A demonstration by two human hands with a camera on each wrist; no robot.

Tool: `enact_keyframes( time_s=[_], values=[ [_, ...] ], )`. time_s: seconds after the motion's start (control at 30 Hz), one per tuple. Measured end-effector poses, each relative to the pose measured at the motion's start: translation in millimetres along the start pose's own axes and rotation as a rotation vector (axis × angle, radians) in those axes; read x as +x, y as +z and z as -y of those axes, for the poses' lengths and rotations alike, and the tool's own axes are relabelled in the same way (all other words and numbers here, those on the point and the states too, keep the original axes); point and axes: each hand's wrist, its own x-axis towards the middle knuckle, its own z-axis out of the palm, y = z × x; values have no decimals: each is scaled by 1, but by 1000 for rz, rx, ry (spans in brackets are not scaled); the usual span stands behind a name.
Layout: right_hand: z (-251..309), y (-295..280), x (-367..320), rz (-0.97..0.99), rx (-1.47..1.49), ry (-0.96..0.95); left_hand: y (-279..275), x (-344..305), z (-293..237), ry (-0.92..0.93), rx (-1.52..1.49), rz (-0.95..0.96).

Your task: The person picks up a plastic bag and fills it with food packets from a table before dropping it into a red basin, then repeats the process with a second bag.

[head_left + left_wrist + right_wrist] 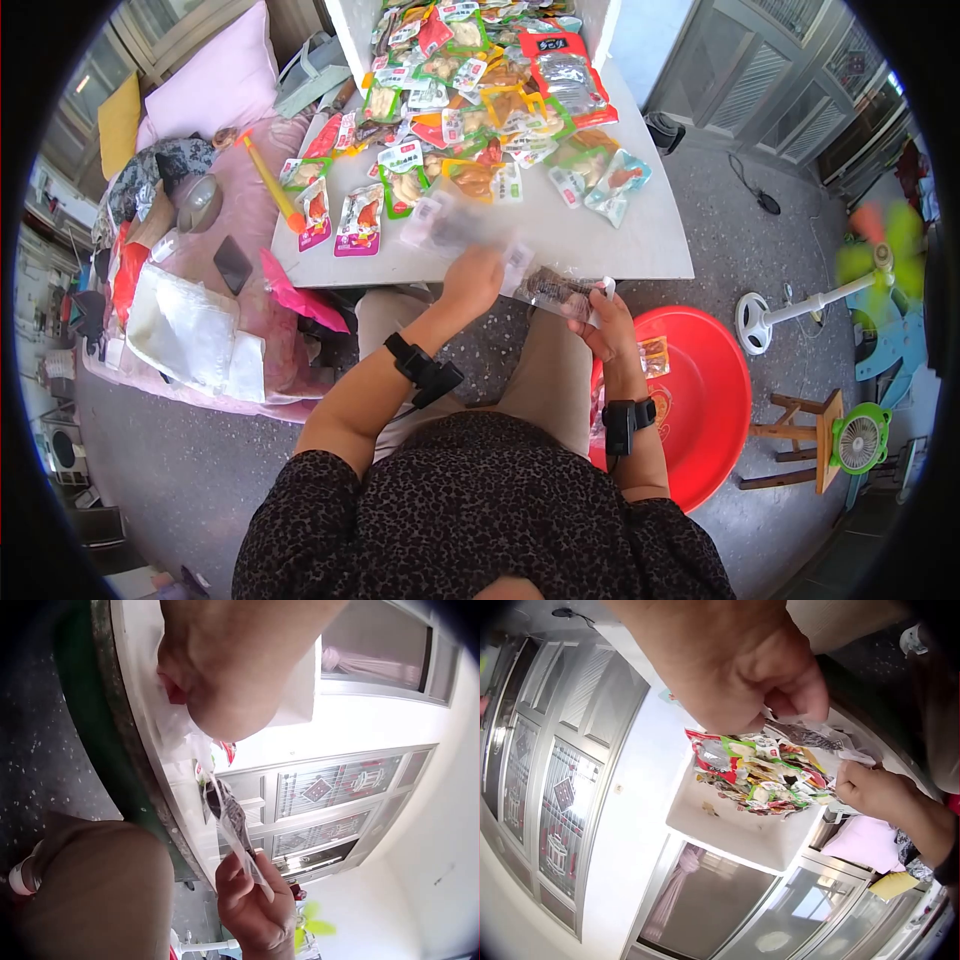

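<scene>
My right hand [607, 325] grips the near end of a clear plastic packet [553, 287] with dark brown, ridged food inside, above the table's front edge. Close by on the left, my left hand [473, 284] is slightly blurred. In the right wrist view the left hand [881, 791] pinches clear plastic [855, 752] at the far end of this packet, thumb on top. A blurred see-through wrapper [440, 225] shows just beyond the left hand in the head view. The left wrist view has the packet [231, 817] stretching from the right hand [255, 904] toward the left.
Colourful food packets [470, 110] are heaped from a white foam box [603, 35] onto the white table [640, 240]. A red basin [715, 400] with a few packets stands on the floor at right. A pink-covered seat [270, 200] lies left; fans [860, 443] stand right.
</scene>
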Motion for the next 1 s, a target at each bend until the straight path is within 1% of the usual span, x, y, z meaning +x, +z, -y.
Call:
enact_keyframes(
  time_s=[0.1, 0.2, 0.3, 0.4, 0.5, 0.63, 0.73, 0.8, 0.83, 0.93, 1.0],
  values=[
    [-1, 2, 2, -11, 40, -25, -1, -1, -3, 38, -30, -4],
    [-3, 6, 8, 17, 65, -63, -9, -2, -17, 63, 84, -6],
    [-7, 13, 17, 25, 117, -80, -11, 0, -17, 58, 193, 25],
    [-12, 24, 24, 23, 156, -73, -12, 2, -18, 95, 205, -16],
    [-24, 30, 34, 33, 258, -54, -14, 2, -19, 120, 202, -38],
    [-24, 47, 38, 57, 228, -18, -17, 2, -16, 115, 200, -46],
    [-7, 53, 27, 72, -62, -1, -23, 2, -11, 76, 199, -54],
    [1, 45, 26, 103, -96, 39, -26, 0, -14, 37, 180, -46],
    [3, 42, 26, 117, -114, 60, -25, -2, -14, 45, 172, -49],
    [-8, 43, 33, 125, 3, 7, -21, -7, -15, 85, 147, -48],
    [-20, 53, 37, 109, 86, -1, -19, -8, -18, 122, 133, -46]
  ],
)
